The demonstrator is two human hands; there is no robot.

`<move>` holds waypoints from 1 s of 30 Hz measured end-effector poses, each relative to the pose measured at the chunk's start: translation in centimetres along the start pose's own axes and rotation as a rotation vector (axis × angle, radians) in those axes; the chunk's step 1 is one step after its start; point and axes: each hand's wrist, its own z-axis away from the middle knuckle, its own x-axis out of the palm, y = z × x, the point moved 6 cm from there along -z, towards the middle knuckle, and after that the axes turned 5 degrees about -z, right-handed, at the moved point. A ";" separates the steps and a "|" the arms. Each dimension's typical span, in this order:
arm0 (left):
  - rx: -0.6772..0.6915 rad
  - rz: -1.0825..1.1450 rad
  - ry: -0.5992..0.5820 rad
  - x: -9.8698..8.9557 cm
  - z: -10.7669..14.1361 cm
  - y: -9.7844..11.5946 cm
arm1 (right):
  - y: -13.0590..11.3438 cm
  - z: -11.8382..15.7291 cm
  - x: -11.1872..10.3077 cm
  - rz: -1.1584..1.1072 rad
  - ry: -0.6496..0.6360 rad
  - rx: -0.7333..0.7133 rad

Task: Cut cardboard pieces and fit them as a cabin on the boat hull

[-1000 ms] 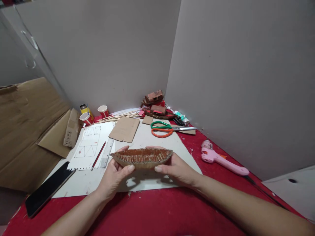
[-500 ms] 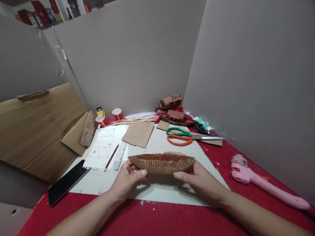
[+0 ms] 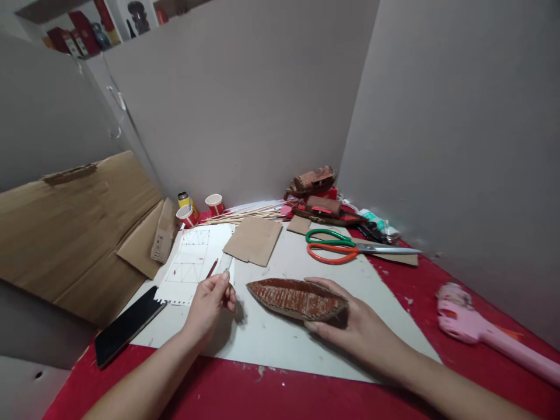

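A small cardboard boat hull, reddish brown inside with a ribbed, ragged surface, is in my right hand. My thumb lies along its near side and my fingers go round behind its right end. The pointed left end is free and the hollow faces up. To the left, my left hand is off the hull, fingers curled and thumb against the index finger; whatever it may pinch is hidden. It covers much of the dark red pencil and of the clear ruler, beside the sheet with drawn triangles.
Large green-and-orange scissors lie behind the hull. Cardboard pieces, wooden sticks, two model boats, and paper cups are farther back. A phone lies left, a pink tool right.
My left hand has let go of the hull and moved left over the pencil and ruler. In my right hand the hull has turned, its left end now farther away. The view has shifted slightly.
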 end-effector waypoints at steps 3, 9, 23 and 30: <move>0.058 -0.122 0.067 -1.6 -0.8 1.2 | 0.3 0.0 0.3 0.054 -0.055 -0.020; 0.211 -0.505 0.338 -9.8 -4.3 5.5 | -0.1 0.2 -0.2 0.234 -0.184 -0.018; -0.008 -1.577 0.632 -17.9 -9.0 7.7 | -0.1 0.6 -1.2 0.258 -0.314 0.039; 0.004 -1.626 0.610 -15.7 -9.7 8.3 | -0.3 0.4 -1.8 0.227 -0.175 -0.038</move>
